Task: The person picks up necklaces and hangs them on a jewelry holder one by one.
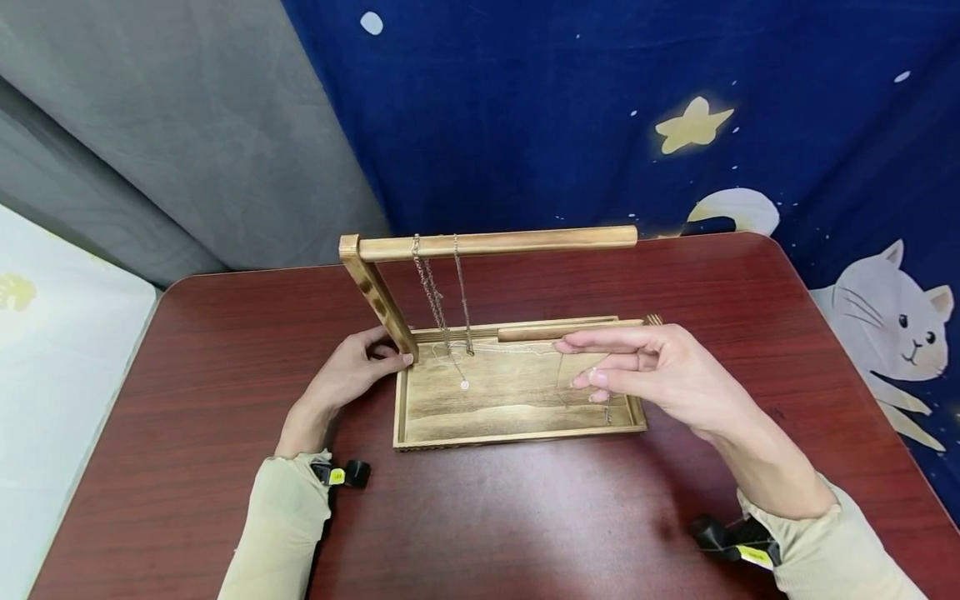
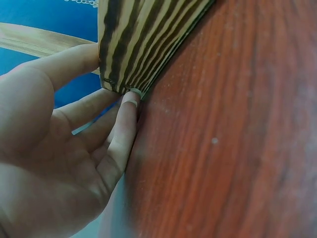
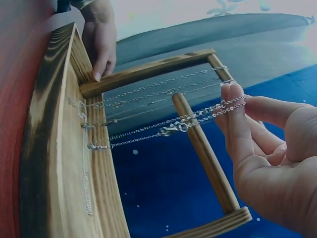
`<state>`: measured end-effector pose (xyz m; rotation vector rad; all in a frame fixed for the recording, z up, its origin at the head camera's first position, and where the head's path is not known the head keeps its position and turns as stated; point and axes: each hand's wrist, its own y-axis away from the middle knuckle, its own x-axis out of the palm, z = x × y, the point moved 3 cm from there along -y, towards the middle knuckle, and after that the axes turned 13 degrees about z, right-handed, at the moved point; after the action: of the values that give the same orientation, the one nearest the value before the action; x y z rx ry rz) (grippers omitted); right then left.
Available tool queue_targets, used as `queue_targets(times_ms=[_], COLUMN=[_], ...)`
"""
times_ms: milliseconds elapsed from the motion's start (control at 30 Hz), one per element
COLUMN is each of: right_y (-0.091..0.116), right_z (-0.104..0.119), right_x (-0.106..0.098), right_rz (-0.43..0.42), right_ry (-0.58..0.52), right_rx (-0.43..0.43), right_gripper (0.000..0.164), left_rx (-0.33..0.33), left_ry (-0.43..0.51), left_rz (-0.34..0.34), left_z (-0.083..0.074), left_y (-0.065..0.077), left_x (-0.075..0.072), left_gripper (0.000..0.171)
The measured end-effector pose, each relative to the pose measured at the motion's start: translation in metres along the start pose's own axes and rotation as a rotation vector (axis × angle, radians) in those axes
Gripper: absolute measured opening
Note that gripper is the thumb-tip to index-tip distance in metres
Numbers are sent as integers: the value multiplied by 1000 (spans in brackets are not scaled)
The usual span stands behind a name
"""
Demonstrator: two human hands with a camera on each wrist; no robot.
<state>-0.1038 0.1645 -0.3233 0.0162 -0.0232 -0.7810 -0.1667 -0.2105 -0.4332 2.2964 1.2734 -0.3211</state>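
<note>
A wooden necklace stand [image 1: 386, 308] rises from a shallow wooden tray [image 1: 517, 435]. My left hand [image 1: 347, 372] grips the stand's left end, its thumb against the foot of the post; in the left wrist view, the fingertips [image 2: 130, 99] touch the striped wooden side. Above the tray's right part, my right hand [image 1: 652, 367] holds a thin silver necklace [image 3: 173, 129] by its chain at the fingertips, and the strands hang toward the tray. More necklaces [image 1: 429, 283] hang from the left half of the upper rod [image 1: 540, 242]. A small round pale pendant [image 1: 465, 385] shows over the tray floor.
A shorter, lower rod [image 1: 536, 334] runs along the tray's back right, beside my right fingers. Reddish-brown tabletop [image 1: 480, 517] surrounds the stand. Behind the table hang a grey curtain [image 1: 187, 125] and a blue patterned curtain [image 1: 525, 108].
</note>
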Motion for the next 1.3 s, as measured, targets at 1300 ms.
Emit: queue_targets(times_ms=[1300], right_y=[36], right_z=[19], right_x=[-30], right_rz=[-36], right_ry=[-80], right_rx=[-155], right_gripper=[52], left_rx=[-4], left_ry=[-33], left_rz=[9], left_z=[0], left_y=[-2], left_x=[0], left_gripper=[47])
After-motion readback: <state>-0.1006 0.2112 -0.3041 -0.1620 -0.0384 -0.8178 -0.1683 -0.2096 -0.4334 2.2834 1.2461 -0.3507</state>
